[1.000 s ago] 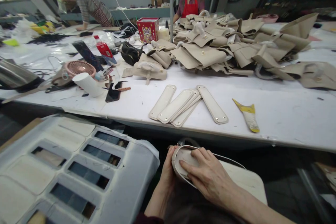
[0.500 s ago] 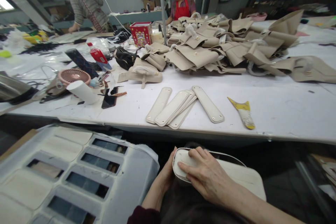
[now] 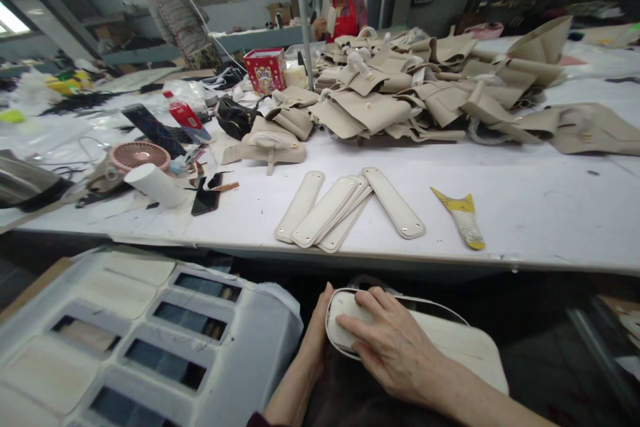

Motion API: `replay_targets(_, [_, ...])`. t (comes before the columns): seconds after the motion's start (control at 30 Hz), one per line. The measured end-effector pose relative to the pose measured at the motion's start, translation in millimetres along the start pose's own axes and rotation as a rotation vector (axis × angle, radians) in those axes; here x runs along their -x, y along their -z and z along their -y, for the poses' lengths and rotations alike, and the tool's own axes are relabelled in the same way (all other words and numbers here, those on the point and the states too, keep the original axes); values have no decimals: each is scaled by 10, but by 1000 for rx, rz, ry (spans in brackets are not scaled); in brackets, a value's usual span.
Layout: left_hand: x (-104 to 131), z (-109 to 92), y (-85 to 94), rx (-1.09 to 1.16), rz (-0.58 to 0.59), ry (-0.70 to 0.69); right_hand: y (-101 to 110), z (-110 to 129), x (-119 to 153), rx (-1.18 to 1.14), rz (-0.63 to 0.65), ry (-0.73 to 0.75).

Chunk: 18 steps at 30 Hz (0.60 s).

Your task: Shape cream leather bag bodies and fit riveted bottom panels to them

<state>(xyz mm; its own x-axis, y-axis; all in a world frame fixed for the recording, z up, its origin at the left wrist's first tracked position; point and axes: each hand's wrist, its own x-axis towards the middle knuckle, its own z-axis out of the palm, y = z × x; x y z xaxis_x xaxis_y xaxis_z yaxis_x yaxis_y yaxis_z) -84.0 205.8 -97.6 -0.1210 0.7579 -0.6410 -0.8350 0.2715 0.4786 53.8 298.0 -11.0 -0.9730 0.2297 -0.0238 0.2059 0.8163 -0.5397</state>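
Below the table edge I hold a cream leather bag piece (image 3: pixel 453 340) with a rounded end on my lap. My right hand (image 3: pixel 387 343) lies flat on top of its rounded end, fingers pressing it. My left hand (image 3: pixel 320 327) cups the same end from the left side and is mostly hidden behind the piece. On the white table (image 3: pixel 540 207) just above lie several long cream base strips (image 3: pixel 345 203) fanned out side by side.
A yellow-and-white tube (image 3: pixel 464 217) lies right of the strips. A heap of beige bag parts (image 3: pixel 425 93) fills the far side. A pink fan (image 3: pixel 139 155), white roll (image 3: pixel 155 185) and phone (image 3: pixel 205 199) sit left. A grey slotted tray (image 3: pixel 150 333) is beside me. Two people work beyond.
My hands stay on the cream piece, with the right fingers shifted slightly along its rounded end. The view has drifted a little. The person in the red apron has raised a hand.
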Motion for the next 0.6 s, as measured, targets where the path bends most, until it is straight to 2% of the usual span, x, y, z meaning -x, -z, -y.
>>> replay_targets(0.07, [50,36,-47,74,-69,-79,-10,-10,12,-22,-23,-7])
replay_targets(0.13, [102,54,-43,134,-67,-90,-22,-17,27,-33,-39,-15])
replay_targets(0.23, [148,87,84,151,54,-79,-31,-19,46,-16,-33,-11])
replay_targets(0.33, [145,157,282,148,170,-153,-25,-17,48,16,-40,26])
replay_targets(0.4, [137,204,373,132,208,-194,-13,-13,40,36,-30,51])
replay_targets(0.5, [180,225,375,2,163,-288,3,-2,25,46,-7,59])
replay_targets(0.6, [338,174,233,-346,-6,-449,2,7,20,35,-15,56])
